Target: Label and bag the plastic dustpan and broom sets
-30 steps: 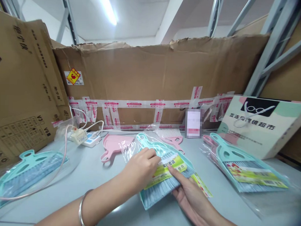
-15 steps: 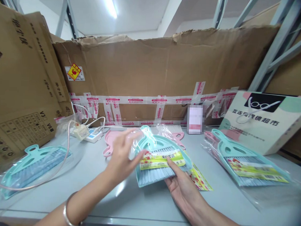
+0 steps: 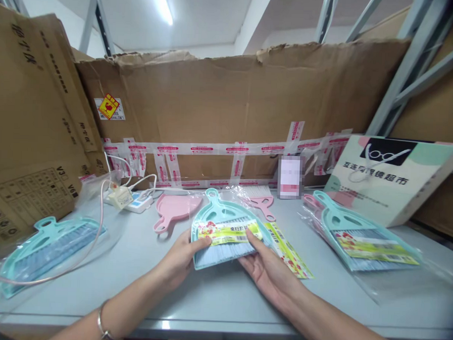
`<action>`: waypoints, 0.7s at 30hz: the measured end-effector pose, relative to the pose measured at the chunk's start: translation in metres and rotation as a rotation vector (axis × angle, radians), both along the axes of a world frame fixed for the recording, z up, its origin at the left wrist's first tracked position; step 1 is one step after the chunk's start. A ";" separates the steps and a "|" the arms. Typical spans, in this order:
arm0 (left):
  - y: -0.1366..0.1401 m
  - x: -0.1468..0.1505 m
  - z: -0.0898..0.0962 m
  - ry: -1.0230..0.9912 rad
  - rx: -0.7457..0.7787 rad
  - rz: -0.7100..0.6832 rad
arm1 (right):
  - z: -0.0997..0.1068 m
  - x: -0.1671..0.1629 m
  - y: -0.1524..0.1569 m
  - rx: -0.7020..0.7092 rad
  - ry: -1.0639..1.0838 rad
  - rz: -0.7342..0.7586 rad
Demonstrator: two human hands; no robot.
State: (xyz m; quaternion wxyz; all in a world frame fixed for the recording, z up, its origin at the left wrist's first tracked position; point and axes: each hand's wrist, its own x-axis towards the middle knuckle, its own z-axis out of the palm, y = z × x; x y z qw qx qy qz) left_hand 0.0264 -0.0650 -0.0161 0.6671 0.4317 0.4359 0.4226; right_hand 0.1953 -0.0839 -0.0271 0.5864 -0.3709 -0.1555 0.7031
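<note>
Between my hands is a teal dustpan and brush set (image 3: 223,254) in clear plastic, with a yellow-green label (image 3: 230,231) across its bristles. My left hand (image 3: 184,253) grips its left edge, thumb on the label's left end. On the lower right side, my right hand (image 3: 266,265) holds it with the thumb on top and fingers underneath. Just behind lie a pink dustpan (image 3: 178,208) at left and a pink brush (image 3: 262,203) with pale bristles at right. A loose yellow-green printed card (image 3: 288,251) rests on the table beside my right hand.
More wrapped teal sets lie at left (image 3: 53,248) and right (image 3: 368,239) of the grey table (image 3: 133,295). A power strip (image 3: 139,202) with plugged-in cables sits back left. A phone-like device (image 3: 290,177) leans against a large cardboard box (image 3: 214,100). A printed white box (image 3: 390,175) stands at right.
My left hand has come down from above the set's left side and closed on its edge. The set has shifted slightly left and toward me; my right hand keeps its hold.
</note>
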 end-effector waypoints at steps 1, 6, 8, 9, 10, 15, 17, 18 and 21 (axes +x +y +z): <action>0.002 -0.004 0.001 0.007 -0.014 0.007 | -0.001 0.009 -0.001 0.008 -0.060 0.046; 0.004 -0.020 0.003 0.054 -0.050 0.015 | -0.010 0.053 -0.001 0.085 -0.505 0.086; 0.003 -0.021 0.004 0.071 -0.058 0.000 | -0.008 0.057 -0.001 0.105 -0.572 0.036; 0.003 -0.020 0.004 0.076 -0.060 -0.009 | -0.005 0.056 -0.001 0.107 -0.554 0.038; 0.002 -0.019 0.004 0.077 -0.060 -0.018 | -0.002 0.053 -0.001 0.104 -0.514 0.068; -0.001 -0.017 0.005 0.088 -0.069 -0.050 | 0.013 0.035 0.002 0.061 -0.364 0.201; 0.000 -0.017 0.003 0.115 -0.103 -0.030 | 0.010 0.032 0.005 0.029 -0.369 0.190; 0.000 -0.018 0.002 0.129 -0.123 -0.016 | 0.007 0.032 0.006 0.014 -0.368 0.187; -0.001 -0.019 -0.001 0.147 -0.154 0.008 | -0.003 0.034 0.008 0.024 -0.352 0.224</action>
